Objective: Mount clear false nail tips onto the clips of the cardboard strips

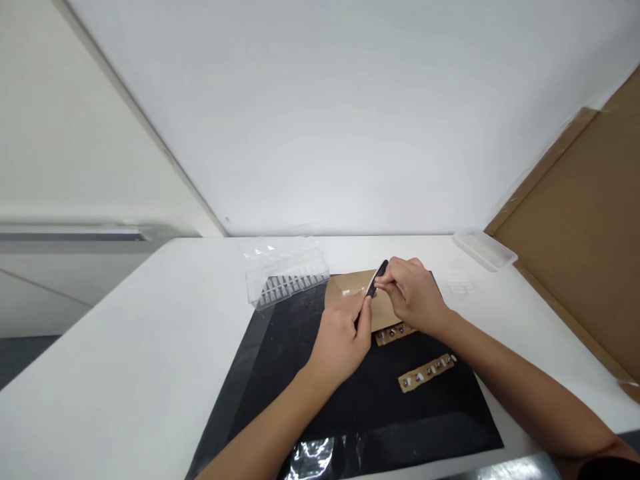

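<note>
My left hand (340, 343) holds the lower end of a slim black tool (379, 278), perhaps tweezers, between thumb and fingers. My right hand (413, 295) pinches the same tool near a small white spot, and its fingers hide whatever lies there. Both hands are above a tan cardboard piece (350, 293) with a rounded edge. Below my right hand lies a cardboard strip (395, 335) set with small metal studs. A similar strip (426, 373) lies nearer, to the right.
All this rests on a black mat (380, 407) on a white table (150, 320). A clear plastic box (287, 277) of white pieces stands at the mat's far left corner. A clear tray (484, 250) sits at the far right, before a cardboard sheet (565, 233).
</note>
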The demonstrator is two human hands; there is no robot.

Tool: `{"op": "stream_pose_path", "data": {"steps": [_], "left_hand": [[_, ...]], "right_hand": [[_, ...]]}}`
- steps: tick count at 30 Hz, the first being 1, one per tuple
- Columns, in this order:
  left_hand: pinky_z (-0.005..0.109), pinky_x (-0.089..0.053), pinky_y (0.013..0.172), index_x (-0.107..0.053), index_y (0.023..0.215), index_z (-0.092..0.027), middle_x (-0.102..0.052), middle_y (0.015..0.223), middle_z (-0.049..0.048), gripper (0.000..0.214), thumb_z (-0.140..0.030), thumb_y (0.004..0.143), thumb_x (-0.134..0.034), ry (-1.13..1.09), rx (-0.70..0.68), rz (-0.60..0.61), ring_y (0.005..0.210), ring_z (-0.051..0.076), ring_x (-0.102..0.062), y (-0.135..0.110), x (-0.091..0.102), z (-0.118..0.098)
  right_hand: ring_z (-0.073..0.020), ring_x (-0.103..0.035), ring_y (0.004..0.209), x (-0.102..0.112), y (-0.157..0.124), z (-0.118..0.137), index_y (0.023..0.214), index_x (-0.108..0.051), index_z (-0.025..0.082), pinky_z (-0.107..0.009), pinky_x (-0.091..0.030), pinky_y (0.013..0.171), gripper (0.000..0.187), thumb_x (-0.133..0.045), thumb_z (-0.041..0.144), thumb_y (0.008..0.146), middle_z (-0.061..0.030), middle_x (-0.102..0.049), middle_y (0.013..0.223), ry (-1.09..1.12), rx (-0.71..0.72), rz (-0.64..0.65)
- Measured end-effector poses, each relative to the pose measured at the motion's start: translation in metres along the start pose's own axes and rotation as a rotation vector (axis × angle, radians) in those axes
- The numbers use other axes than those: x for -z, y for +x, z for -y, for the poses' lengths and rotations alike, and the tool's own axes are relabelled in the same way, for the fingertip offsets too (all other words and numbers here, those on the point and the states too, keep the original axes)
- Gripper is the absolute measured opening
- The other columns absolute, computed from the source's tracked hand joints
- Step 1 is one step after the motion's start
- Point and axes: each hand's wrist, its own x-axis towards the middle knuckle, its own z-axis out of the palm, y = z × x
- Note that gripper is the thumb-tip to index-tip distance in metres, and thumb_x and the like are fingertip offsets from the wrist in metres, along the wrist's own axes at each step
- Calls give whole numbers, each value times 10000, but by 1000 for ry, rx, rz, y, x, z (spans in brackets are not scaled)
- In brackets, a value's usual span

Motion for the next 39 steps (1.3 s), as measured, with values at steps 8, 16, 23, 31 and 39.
{"op": "stream_pose_path", "data": {"steps": [8, 16, 23, 31, 39], "left_hand": [[271, -393, 612, -631, 818, -170, -636, 703, 17, 307, -224, 1070, -464, -3, 25, -6, 618, 159, -614, 0, -2, 4], [271, -373, 593, -627, 803, -176, -595, 643, -6, 328, -224, 1072, -445, -31, 61, 49, 554, 143, -561, 0, 0, 3], [279, -377, 598, -645, 837, -177, -613, 669, 6, 298, -214, 1065, -457, -5, 52, 0, 579, 155, -567, -2, -4, 4], [285, -367, 581, -582, 770, -190, -587, 654, -4, 318, -211, 1064, -463, 21, 30, -15, 558, 145, -542, -1, -4, 7], [284, -364, 580, -544, 733, -198, -550, 634, -13, 342, -220, 1065, -463, 39, 5, -48, 546, 142, -522, -1, -3, 5]], "right_hand": [[-181, -594, 729, -6, 1, -5, 840, -513, 224, -349, -340, 770, 238, -511, 261, 1075, -11, -657, 817, 20, -10, -20], [-167, -576, 715, -5, 2, -2, 835, -523, 216, -346, -330, 787, 236, -511, 240, 1069, -3, -655, 824, -9, -31, -25], [-167, -574, 716, -5, -1, -5, 841, -535, 210, -346, -304, 770, 221, -524, 219, 1062, -5, -664, 823, -80, -32, -39], [-164, -565, 698, -6, -2, -4, 845, -536, 206, -351, -286, 755, 239, -498, 238, 1079, 4, -652, 809, -95, 6, 5], [-156, -569, 691, -9, 0, -4, 837, -546, 211, -355, -299, 769, 313, -459, 330, 1113, 3, -663, 796, -59, -11, -7]]}}
